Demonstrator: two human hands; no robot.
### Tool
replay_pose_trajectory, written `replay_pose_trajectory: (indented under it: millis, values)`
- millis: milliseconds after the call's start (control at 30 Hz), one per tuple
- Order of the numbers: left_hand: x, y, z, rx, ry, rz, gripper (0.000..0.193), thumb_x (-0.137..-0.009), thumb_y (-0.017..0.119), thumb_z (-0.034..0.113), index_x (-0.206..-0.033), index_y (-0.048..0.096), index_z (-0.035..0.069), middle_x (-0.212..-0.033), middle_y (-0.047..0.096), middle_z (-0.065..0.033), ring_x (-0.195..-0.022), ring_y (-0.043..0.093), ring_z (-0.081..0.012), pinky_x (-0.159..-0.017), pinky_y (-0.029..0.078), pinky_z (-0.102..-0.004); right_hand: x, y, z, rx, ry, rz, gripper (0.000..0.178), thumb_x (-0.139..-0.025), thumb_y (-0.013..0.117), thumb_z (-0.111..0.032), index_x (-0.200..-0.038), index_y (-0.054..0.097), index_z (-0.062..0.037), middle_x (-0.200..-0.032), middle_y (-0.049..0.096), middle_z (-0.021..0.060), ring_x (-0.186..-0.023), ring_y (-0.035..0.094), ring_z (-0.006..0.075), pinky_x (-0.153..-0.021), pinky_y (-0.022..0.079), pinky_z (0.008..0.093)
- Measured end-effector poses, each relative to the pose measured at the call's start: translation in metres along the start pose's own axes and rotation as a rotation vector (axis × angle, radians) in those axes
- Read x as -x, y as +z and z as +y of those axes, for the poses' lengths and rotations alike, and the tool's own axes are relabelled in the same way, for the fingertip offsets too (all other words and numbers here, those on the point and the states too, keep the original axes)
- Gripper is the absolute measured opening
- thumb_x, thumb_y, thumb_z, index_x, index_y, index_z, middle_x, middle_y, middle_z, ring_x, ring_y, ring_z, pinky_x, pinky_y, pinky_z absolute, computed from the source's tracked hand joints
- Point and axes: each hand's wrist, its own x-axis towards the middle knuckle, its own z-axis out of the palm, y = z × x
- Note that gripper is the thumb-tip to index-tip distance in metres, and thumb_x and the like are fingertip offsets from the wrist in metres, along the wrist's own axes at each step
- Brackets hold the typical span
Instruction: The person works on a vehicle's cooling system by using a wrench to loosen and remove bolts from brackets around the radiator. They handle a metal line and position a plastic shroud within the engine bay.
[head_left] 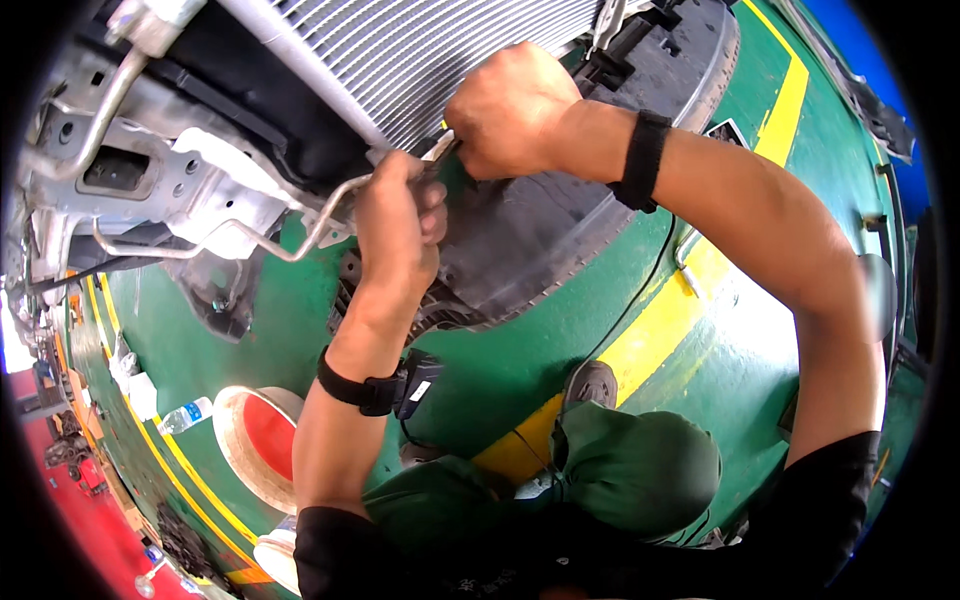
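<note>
At the lower corner of a finned silver condenser (420,50), both my hands work close together. My left hand (392,215) is closed, fingers curled, around the end of a bent metal pipe (285,252) that runs left under the car's front frame. My right hand (515,110) is closed in a fist just above and to the right, against the condenser's lower edge. A thin, dark piece shows between the two hands, but its kind is unclear. The right fingers' grip is mostly hidden behind the back of the hand.
A dark plastic undertray (550,240) hangs below the condenser. Left stands the bare metal front frame (190,175). On the green floor are a white bucket (228,440), red inside, a plastic bottle (186,415) and a metal socket handle (688,265). A cable (640,300) runs near my shoe (594,384).
</note>
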Motion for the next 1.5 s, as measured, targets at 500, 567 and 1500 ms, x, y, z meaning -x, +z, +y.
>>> replay_pose_trajectory:
  millis: [500,567,1500]
  values:
    - [-0.001,0.002,0.002,-0.009,-0.015,0.065,0.009,-0.080,0.049,0.011,-0.077,0.052,0.003,-0.060,0.039,0.0005,-0.044,0.029,-0.0080,-0.041,0.022,-0.0240,-0.001,0.002,0.004,-0.012,-0.026,0.032,0.019,-0.073,0.069,-0.030,-0.078,0.077,-0.0136,-0.078,0.073,0.0067,-0.077,0.072,0.0259,-0.069,0.057,0.0382]
    - [-0.001,0.003,0.002,0.004,-0.032,0.059,0.009,-0.084,0.048,0.011,-0.075,0.047,0.009,-0.059,0.038,0.0016,-0.042,0.031,-0.0075,-0.038,0.023,-0.0213,-0.001,0.006,0.005,-0.033,-0.025,0.024,0.019,-0.072,0.069,-0.030,-0.079,0.077,-0.0137,-0.078,0.073,0.0070,-0.077,0.072,0.0259,-0.069,0.057,0.0382]
    - [-0.003,-0.004,0.003,-0.052,-0.060,0.034,0.009,-0.084,0.049,0.014,-0.079,0.050,0.006,-0.059,0.037,0.0033,-0.043,0.031,-0.0070,-0.039,0.024,-0.0208,-0.005,0.023,0.010,-0.098,-0.018,0.123,0.018,-0.068,0.064,-0.026,-0.076,0.076,-0.0150,-0.077,0.072,0.0092,-0.076,0.072,0.0286,-0.067,0.056,0.0406]
